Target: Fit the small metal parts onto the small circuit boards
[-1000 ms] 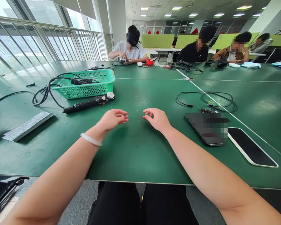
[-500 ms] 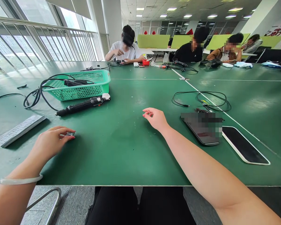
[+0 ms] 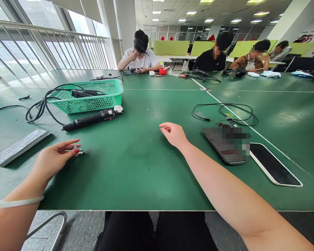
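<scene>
Your left hand [image 3: 53, 158] has just spread its fingers, leaving the small metal pieces [image 3: 80, 152] unpinched on the tabletop [image 3: 115, 181]; your right hand [image 3: 174, 135] curls loosely, fingertip contact unclear

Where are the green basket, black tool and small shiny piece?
Green basket [image 3: 94, 103]: head view, front wall.
Black tool [image 3: 92, 119]: head view, mid-body.
Small shiny piece [image 3: 80, 152]: head view, its exposed part.

Frame left: my left hand [image 3: 50, 159], fingers apart, adjoins a small metallic part [image 3: 80, 152]. Centre: my right hand [image 3: 174, 135], loosely curled.
</scene>
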{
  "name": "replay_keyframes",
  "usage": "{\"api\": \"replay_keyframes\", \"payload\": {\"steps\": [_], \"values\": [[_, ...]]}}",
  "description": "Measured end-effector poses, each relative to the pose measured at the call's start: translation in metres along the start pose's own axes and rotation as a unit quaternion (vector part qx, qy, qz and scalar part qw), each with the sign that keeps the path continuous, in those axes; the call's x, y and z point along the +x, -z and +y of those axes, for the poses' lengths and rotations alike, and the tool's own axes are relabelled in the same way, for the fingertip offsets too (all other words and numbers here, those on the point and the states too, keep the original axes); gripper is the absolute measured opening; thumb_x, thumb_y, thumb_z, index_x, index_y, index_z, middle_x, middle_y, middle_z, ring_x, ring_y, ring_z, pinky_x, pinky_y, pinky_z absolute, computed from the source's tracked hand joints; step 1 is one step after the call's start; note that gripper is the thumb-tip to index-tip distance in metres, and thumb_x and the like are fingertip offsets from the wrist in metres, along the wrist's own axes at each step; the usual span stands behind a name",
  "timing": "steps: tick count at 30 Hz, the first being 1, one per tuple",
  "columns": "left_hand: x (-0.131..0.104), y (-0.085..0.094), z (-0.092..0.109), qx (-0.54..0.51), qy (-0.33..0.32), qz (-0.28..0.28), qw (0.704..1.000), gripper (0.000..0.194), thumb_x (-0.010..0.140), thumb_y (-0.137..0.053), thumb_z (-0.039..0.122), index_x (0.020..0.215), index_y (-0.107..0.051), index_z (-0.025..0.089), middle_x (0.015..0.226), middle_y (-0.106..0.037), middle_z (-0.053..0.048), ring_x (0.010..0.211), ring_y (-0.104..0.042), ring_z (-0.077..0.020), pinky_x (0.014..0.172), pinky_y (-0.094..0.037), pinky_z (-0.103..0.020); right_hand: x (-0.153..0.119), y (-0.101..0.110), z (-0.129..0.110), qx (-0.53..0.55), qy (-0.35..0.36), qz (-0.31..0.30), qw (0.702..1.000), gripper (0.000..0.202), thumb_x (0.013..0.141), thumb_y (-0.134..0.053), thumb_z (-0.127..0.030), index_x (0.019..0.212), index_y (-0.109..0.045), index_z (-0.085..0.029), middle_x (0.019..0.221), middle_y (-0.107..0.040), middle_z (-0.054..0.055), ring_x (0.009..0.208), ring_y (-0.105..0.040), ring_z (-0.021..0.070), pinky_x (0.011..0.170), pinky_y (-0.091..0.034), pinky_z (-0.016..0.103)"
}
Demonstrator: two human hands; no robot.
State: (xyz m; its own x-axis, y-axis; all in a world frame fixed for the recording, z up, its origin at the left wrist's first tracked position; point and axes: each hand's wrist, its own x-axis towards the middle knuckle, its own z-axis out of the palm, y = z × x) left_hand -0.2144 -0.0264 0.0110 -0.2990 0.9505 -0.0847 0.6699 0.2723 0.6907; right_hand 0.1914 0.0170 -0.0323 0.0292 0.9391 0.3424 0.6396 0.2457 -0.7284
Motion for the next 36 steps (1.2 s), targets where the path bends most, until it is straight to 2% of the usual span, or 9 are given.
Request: {"api": "replay_keyframes", "payload": {"steps": [3, 7, 12, 15, 17, 20, 25, 31, 36], "values": [[0.001, -0.009, 0.004, -0.128, -0.003, 0.022, 0.992, 0.031, 0.059, -0.072, 0.049, 0.086, -0.065, 0.035, 0.084, -0.072, 0.018, 0.095, -0.06, -0.0127, 0.089, -0.042, -0.025, -0.001, 0.0, -0.002, -0.005, -0.003, -0.005, 1.0, 0.022, 0.081, -0.053, -0.027, 0.094, -0.069, -0.022, 0.088, -0.071, 0.003, 0.071, -0.061, 0.0138, 0.07, -0.049, 0.03], [-0.004, -0.046, 0.03, -0.131, -0.033, 0.025, 0.991, 0.04, 0.057, -0.073, 0.046, 0.089, -0.069, 0.023, 0.088, -0.073, 0.0, 0.088, -0.062, -0.0167, 0.087, -0.044, -0.03, -0.001, -0.001, -0.005, -0.004, -0.005, -0.012, 1.0, 0.022, 0.081, -0.051, -0.025, 0.095, -0.069, -0.022, 0.089, -0.071, 0.003, 0.069, -0.06, 0.0128, 0.069, -0.048, 0.028], [-0.018, -0.13, 0.098, -0.17, -0.138, -0.102, 0.97, 0.034, 0.062, -0.071, 0.039, 0.089, -0.07, 0.019, 0.091, -0.072, -0.006, 0.086, -0.064, -0.0198, 0.086, -0.045, -0.033, 0.0, -0.002, -0.006, -0.015, -0.007, -0.027, 1.0, 0.022, 0.082, -0.052, -0.026, 0.096, -0.069, -0.022, 0.09, -0.071, 0.002, 0.068, -0.06, 0.0125, 0.069, -0.048, 0.028], [-0.027, -0.177, 0.14, -0.309, -0.142, -0.193, 0.921, 0.032, 0.065, -0.071, 0.033, 0.093, -0.069, 0.017, 0.096, -0.071, -0.008, 0.09, -0.062, -0.0169, 0.088, -0.044, -0.032, -0.002, 0.001, -0.005, -0.024, -0.011, -0.044, 0.999, 0.021, 0.082, -0.052, -0.024, 0.095, -0.069, -0.023, 0.091, -0.072, 0.001, 0.072, -0.061, 0.0132, 0.073, -0.048, 0.028], [-0.03, -0.195, 0.158, -0.395, -0.116, -0.228, 0.882, 0.032, 0.069, -0.07, 0.03, 0.097, -0.067, 0.016, 0.097, -0.07, -0.008, 0.09, -0.062, -0.0153, 0.087, -0.043, -0.03, -0.002, 0.005, -0.004, -0.027, -0.026, -0.053, 0.998, 0.022, 0.083, -0.051, -0.021, 0.094, -0.069, -0.023, 0.091, -0.072, 0.001, 0.077, -0.063, 0.0138, 0.076, -0.048, 0.029], [-0.028, -0.2, 0.164, -0.465, -0.092, -0.241, 0.847, 0.027, 0.071, -0.07, 0.026, 0.096, -0.067, 0.016, 0.103, -0.069, -0.008, 0.091, -0.06, -0.0126, 0.085, -0.042, -0.027, -0.002, 0.011, -0.003, -0.045, -0.061, -0.074, 0.994, 0.024, 0.083, -0.049, -0.017, 0.092, -0.07, -0.023, 0.091, -0.072, 0.002, 0.083, -0.064, 0.0148, 0.081, -0.047, 0.03], [-0.017, -0.188, 0.148, -0.492, -0.044, -0.253, 0.832, 0.02, 0.075, -0.066, 0.022, 0.094, -0.066, 0.017, 0.108, -0.067, -0.006, 0.076, -0.057, -0.0069, 0.076, -0.043, -0.024, -0.002, 0.016, -0.005, -0.062, -0.097, -0.121, 0.986, 0.021, 0.081, -0.055, -0.018, 0.093, -0.071, -0.022, 0.09, -0.071, 0.002, 0.082, -0.064, 0.0135, 0.08, -0.047, 0.028], [-0.015, -0.189, 0.148, -0.49, -0.021, -0.255, 0.833, 0.013, 0.08, -0.059, 0.013, 0.092, -0.064, 0.013, 0.099, -0.067, -0.008, 0.071, -0.057, -0.0067, 0.078, -0.046, -0.026, -0.006, 0.013, -0.012, -0.127, -0.039, -0.121, 0.984, 0.02, 0.075, -0.064, -0.033, 0.089, -0.073, -0.023, 0.08, -0.065, 0.002, 0.072, -0.058, 0.0138, 0.066, -0.044, 0.027], [-0.018, -0.186, 0.149, -0.485, -0.01, -0.269, 0.832, 0.017, 0.08, -0.058, 0.01, 0.096, -0.064, 0.011, 0.1, -0.066, -0.01, 0.074, -0.059, -0.0076, 0.086, -0.047, -0.029, -0.009, 0.011, -0.012, -0.122, -0.035, -0.131, 0.983, 0.008, 0.073, -0.063, -0.027, 0.07, -0.07, -0.022, 0.076, -0.065, 0.001, 0.068, -0.056, 0.013, 0.06, -0.042, 0.025]]}}
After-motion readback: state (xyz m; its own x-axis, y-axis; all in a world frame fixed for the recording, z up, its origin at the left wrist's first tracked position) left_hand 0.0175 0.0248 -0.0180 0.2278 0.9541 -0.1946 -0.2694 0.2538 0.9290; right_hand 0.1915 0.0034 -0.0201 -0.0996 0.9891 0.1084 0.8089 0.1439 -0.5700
